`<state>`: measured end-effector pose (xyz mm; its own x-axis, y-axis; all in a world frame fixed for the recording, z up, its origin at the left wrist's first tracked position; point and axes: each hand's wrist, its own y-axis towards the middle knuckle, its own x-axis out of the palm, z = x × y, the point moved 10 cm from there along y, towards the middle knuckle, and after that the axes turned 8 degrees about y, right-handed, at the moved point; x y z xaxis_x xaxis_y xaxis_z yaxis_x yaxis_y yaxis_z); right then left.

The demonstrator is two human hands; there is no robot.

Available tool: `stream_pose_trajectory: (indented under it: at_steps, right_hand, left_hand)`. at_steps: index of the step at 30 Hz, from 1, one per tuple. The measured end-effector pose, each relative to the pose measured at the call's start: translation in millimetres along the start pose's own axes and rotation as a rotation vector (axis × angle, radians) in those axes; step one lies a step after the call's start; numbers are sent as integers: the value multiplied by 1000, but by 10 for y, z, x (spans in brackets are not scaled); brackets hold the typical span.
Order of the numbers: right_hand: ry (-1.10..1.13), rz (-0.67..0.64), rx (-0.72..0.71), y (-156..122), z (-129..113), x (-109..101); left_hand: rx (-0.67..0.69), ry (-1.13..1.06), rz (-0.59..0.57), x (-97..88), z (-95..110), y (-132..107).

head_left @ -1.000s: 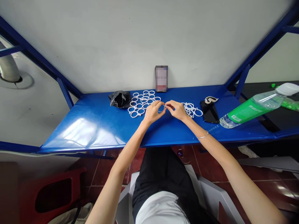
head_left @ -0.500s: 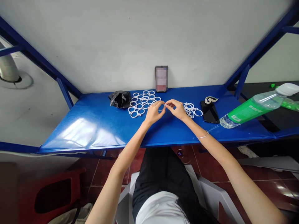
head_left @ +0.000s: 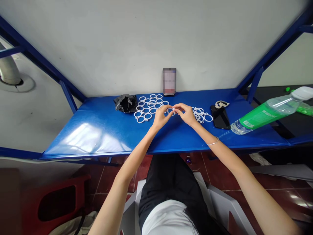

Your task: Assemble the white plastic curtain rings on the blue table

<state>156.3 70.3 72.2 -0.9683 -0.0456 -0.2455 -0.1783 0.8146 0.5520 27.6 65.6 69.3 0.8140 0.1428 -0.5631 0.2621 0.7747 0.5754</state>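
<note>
Got a white ring (head_left: pixel 171 115) pinched btwn L hand (head_left: pixel 160 118) & R hand (head_left: pixel 186 115) w/ fingertips nearly closed, mid-frame, rt of other rings (head_left: pixel 148 103).

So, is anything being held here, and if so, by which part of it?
Yes: a white ring, held by its rim between the left grip and the right grip; the exact contact spots are hidden.

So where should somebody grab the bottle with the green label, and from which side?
I'd wrap the right hand, the nearer one, round the green label, probably from the near, right side. The bottle is broad and round there, while the white cap is just a short top piece. The black phone lies close on the left, so coming from there might bump it.
</note>
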Motion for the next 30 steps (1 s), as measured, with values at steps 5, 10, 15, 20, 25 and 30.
stream_pose_trajectory:
  at_steps: [5, 10, 15, 20, 25, 30]
  right_hand:
    - [114, 3, 61, 4, 73, 5]
    - [155, 18, 86, -3, 112, -5]
    - [127, 16, 79, -7, 99, 0]
    - [149, 30, 89, -7, 91, -10]
    - [138, 20, 76, -7, 70, 3]
    - [126, -6, 90, -9, 90, 22]
  left_hand:
    - [6, 30, 32, -46, 45, -4]
    - [94, 139, 95, -122, 166, -5]
    - [172, 162, 145, -162, 215, -11]
    - [184, 168, 148, -154, 212, -18]
    - [176, 215, 134, -124, 202, -20]
    - [208, 235, 167, -140, 230, -32]
